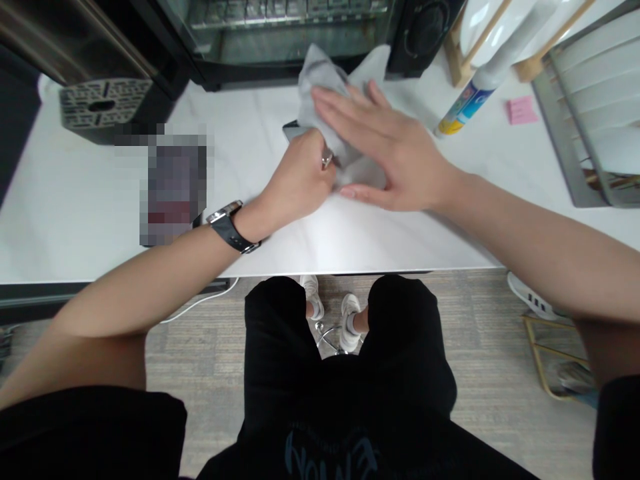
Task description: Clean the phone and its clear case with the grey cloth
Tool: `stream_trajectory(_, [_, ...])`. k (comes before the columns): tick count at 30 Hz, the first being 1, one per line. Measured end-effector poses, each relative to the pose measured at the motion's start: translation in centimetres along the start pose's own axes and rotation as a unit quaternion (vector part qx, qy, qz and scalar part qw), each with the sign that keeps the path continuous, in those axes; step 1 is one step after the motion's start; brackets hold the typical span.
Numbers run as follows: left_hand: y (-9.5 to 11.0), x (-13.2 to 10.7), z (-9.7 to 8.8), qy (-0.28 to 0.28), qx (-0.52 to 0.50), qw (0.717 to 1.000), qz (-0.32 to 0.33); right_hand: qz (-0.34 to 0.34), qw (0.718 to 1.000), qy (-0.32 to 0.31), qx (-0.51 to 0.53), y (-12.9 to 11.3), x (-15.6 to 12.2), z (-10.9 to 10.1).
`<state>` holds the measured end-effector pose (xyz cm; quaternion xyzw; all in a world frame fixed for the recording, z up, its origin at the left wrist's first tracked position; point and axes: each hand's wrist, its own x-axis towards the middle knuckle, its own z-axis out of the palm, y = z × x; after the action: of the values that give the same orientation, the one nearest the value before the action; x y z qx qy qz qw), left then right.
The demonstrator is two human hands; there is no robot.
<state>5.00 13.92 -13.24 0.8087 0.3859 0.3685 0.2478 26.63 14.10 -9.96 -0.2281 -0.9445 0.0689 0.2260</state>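
Observation:
My right hand (pixel 395 143) lies flat over a crumpled grey cloth (pixel 367 170), its fingers stretched out and the thumb apart. Close beside it, my left hand (pixel 303 173) is closed in a fist, with a ring on one finger and a watch (pixel 230 227) on the wrist. A corner of a dark, flat object (pixel 291 131) pokes out past the left knuckles. The rest of it is hidden by the hand and the cloth, so its kind cannot be made out. Both hands are over the white counter (pixel 320 240).
Behind the hands stands a black oven (pixel 295 73) with a glass door. A coffee-machine-like drip tray (pixel 103 103) and a blurred-out phone-shaped object (pixel 175 190) are to the left. On the right are a spray can (pixel 467 103), a pink note (pixel 521 111) and a dish rack (pixel 570 160).

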Motion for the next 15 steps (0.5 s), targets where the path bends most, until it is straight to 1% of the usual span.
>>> stream_trajectory(2, [-0.1,-0.1,-0.3,-0.014,0.027,1.000,0.008,-0.041,0.999,-0.034,0.011,0.0,0.0,0.4])
stream_trajectory(3, [-0.1,-0.1,-0.4,-0.023,0.038,0.999,0.020,-0.048,0.998,-0.046,0.012,0.0,0.0,0.6])
stream_trajectory(5, [0.0,0.0,-0.6,-0.036,0.043,0.998,0.041,-0.042,0.997,-0.057,0.008,0.1,0.0,0.9])
stream_trajectory(7, [0.1,0.1,-0.5,-0.034,0.038,0.998,0.030,-0.031,0.998,-0.049,0.004,0.1,0.0,0.7])
stream_trajectory(9, [0.2,0.2,-0.2,-0.015,0.029,0.999,-0.004,-0.006,1.000,-0.024,-0.002,0.3,0.0,0.3])
stream_trajectory(11, [0.3,0.2,-0.1,-0.004,0.019,1.000,-0.024,0.049,0.999,0.018,-0.013,0.5,0.1,-0.1])
stream_trajectory(13, [0.5,0.2,-0.1,-0.006,0.010,1.000,-0.014,0.106,0.992,0.058,-0.023,0.8,0.0,-0.4])
stream_trajectory(15, [0.8,0.2,-0.2,-0.010,0.001,1.000,0.002,0.136,0.987,0.075,-0.029,1.0,0.0,-0.6])
